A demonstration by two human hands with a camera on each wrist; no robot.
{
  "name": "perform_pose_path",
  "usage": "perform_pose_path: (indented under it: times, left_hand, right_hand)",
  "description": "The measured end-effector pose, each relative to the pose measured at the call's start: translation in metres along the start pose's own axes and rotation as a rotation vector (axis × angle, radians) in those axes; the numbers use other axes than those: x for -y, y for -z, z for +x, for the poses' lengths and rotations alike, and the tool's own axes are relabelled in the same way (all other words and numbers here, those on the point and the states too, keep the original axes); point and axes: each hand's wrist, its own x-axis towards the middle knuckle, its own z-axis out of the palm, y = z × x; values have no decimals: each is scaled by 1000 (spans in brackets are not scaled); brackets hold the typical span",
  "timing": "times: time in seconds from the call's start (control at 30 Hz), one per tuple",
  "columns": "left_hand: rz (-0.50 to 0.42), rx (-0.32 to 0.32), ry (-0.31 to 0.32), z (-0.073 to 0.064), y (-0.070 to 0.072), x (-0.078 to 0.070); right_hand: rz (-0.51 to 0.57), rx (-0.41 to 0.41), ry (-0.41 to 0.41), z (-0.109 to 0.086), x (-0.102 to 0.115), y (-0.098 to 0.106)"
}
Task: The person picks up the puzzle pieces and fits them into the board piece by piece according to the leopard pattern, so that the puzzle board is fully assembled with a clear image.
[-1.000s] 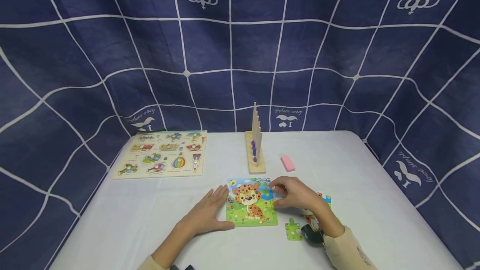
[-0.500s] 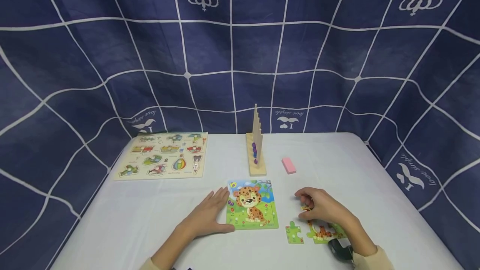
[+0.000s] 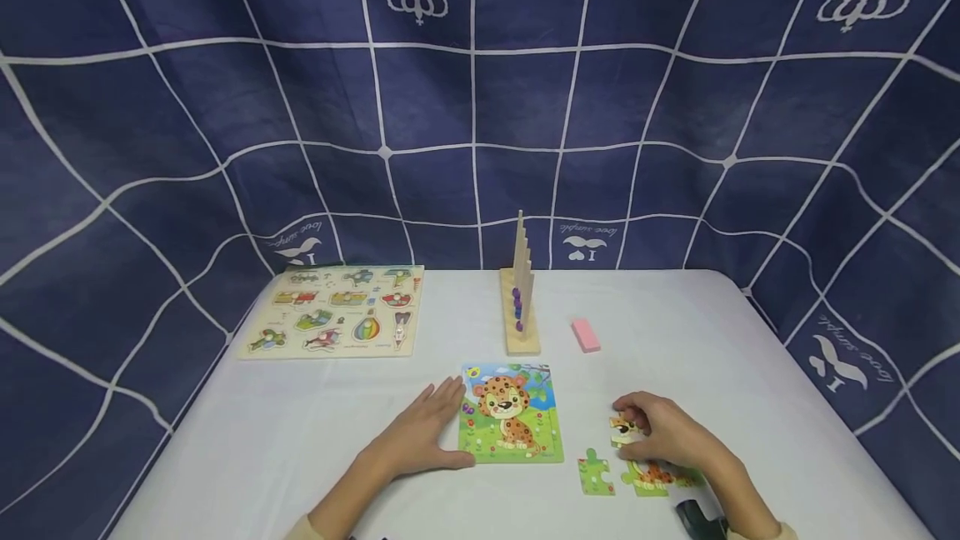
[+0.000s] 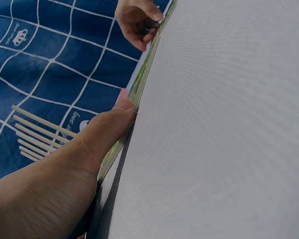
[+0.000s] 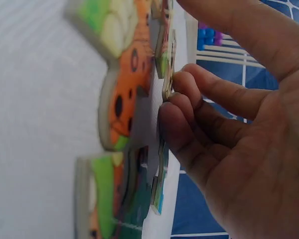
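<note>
My left hand [image 3: 427,432] lies along the left side of a square leopard puzzle [image 3: 517,436], fingers straight, its thumb by the lower left corner. In the left wrist view the thumb [image 4: 107,129] rests at the puzzle's edge. My right hand [image 3: 667,432] has its thumb and curled fingers around a puzzle piece [image 3: 624,430] with part of an animal's face on it. Its fingertips stand right at the piece edges in the right wrist view. Orange-and-green puzzle pieces [image 3: 651,480] lie under this hand, partly hidden by it, and a green puzzle piece [image 3: 596,476] lies to their left.
Behind the leopard puzzle stands a wooden peg rack [image 3: 521,307] with purple and blue beads. A pink block [image 3: 586,335] lies to its right. A wooden vehicle puzzle board [image 3: 337,311] lies at the back left. A blue curtain [image 3: 435,107] hangs behind the white table [image 3: 300,423].
My right hand has gone from the leopard puzzle's right edge to the loose pieces on the right and taken hold of one. My left hand stays at the puzzle's left side.
</note>
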Motion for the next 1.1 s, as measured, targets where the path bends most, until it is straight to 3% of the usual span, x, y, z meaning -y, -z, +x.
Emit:
perform_pose_path:
  times: [0.37, 1.1]
  left_hand:
    - [-2, -13, -24, 4, 2, 0]
    - [-22, -6, -9, 1, 2, 0]
  right_hand:
    - [-33, -7, -119, -2, 3, 1]
    - [-34, -23, -168, 0, 8, -3]
